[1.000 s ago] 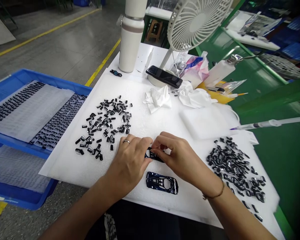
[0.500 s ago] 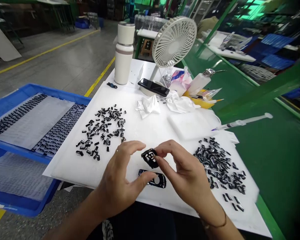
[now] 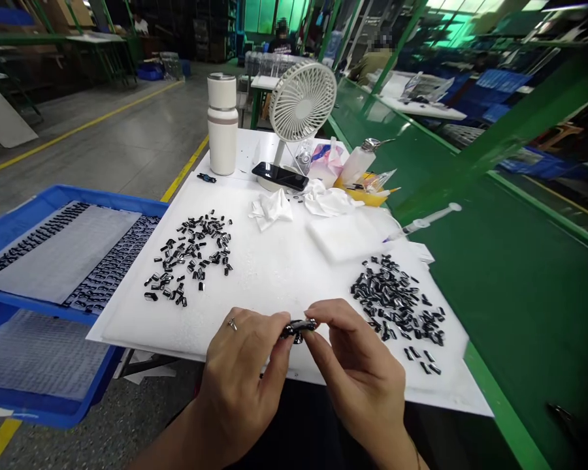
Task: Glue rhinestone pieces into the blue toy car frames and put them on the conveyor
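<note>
from my end i see the dark glossy part (image 3: 301, 324) at lower centre, seemingly lifted off the white sheet (image 3: 269, 281). the left hand (image 3: 247, 365) pinches one end between thumb and fingers, the right hand (image 3: 360, 365) the other — probably to steady it while leaving the middle uncovered. loose black pieces (image 3: 191, 251) spread thinly at centre left, a denser heap (image 3: 389, 294) at right; i suspect they're kept apart so they don't mix. the syringe (image 3: 421, 224) points left toward the foam pad (image 3: 338, 238) — perhaps keeping its tip propped.
</note>
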Demonstrator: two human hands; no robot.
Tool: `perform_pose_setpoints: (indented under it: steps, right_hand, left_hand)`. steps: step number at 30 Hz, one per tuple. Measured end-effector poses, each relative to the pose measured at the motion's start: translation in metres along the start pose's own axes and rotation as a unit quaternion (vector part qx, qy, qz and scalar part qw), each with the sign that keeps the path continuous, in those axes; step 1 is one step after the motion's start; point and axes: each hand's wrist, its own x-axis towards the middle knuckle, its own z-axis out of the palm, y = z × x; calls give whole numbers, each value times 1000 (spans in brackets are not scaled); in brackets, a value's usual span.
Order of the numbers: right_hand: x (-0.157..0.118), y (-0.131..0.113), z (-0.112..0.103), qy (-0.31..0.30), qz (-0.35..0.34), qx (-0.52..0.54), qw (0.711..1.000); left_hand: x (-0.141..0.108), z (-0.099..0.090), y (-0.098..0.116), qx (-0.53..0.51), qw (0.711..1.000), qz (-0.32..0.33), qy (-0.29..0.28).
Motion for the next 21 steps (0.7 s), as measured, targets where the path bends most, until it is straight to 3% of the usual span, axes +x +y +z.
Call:
perform_pose_setpoints:
  steps: [6, 11, 17, 21]
  right_hand:
    - [-13, 1, -3, 14, -121, -26, 992]
    - [-22, -3, -9, 10, -218, -79, 973]
    - [-27, -10, -11, 11, -271, -158, 950]
    - [-27, -16, -9, 19, -268, -179, 946]
  left_hand:
    - [-7, -3, 7, 29, 993, 109, 34]
    - [-15, -14, 8, 60, 981, 181, 16]
    - [-23, -19, 12, 103, 978, 182, 14]
    - [-26, -17, 13, 96, 979, 180, 17]
